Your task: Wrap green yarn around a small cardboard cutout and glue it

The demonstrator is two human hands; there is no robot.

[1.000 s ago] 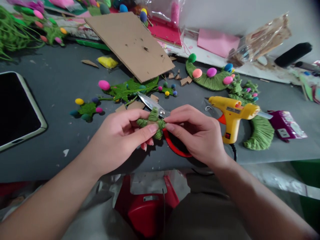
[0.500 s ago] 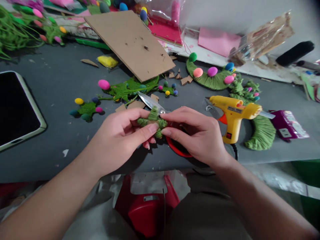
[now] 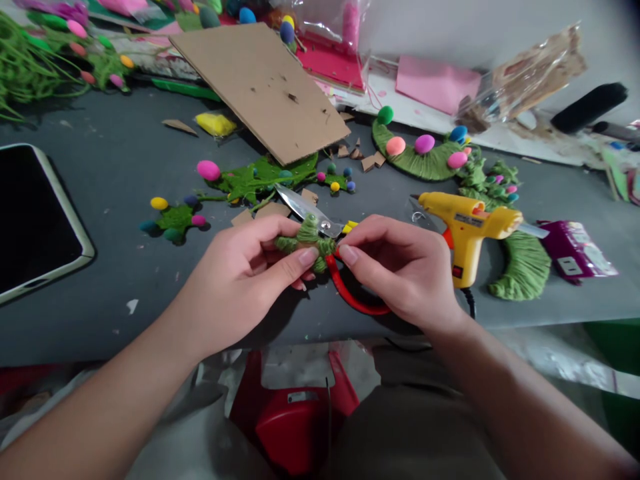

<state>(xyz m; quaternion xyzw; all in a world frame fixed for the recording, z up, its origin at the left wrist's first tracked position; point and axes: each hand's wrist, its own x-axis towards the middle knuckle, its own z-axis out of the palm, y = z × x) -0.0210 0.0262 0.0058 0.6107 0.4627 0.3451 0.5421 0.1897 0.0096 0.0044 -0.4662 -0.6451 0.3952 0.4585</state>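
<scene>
My left hand (image 3: 240, 283) pinches a small star wrapped in green yarn (image 3: 309, 233), thumb on its front and fingers behind. A bit of bare brown shows at the star's middle. Just right of the star, my right hand (image 3: 400, 267) is closed, thumb and forefinger pressed together; whatever is between them is too small to make out. Beneath the hands lie scissors (image 3: 357, 305) with red and yellow handles, their blades pointing to the upper left. Beside my right hand rests a yellow glue gun (image 3: 467, 230).
A phone (image 3: 40, 220) lies at the left. Behind the hands are green felt pieces with coloured balls (image 3: 175, 219), a cardboard sheet (image 3: 260, 87) and cardboard scraps. Yarn-wrapped crescents (image 3: 523, 267) and a purple packet (image 3: 577, 248) lie at the right. A red stool (image 3: 295, 413) stands below the table.
My right hand has drawn back a little to the right from the star, uncovering more of the scissors' handles. My left hand keeps the star in nearly the same place.
</scene>
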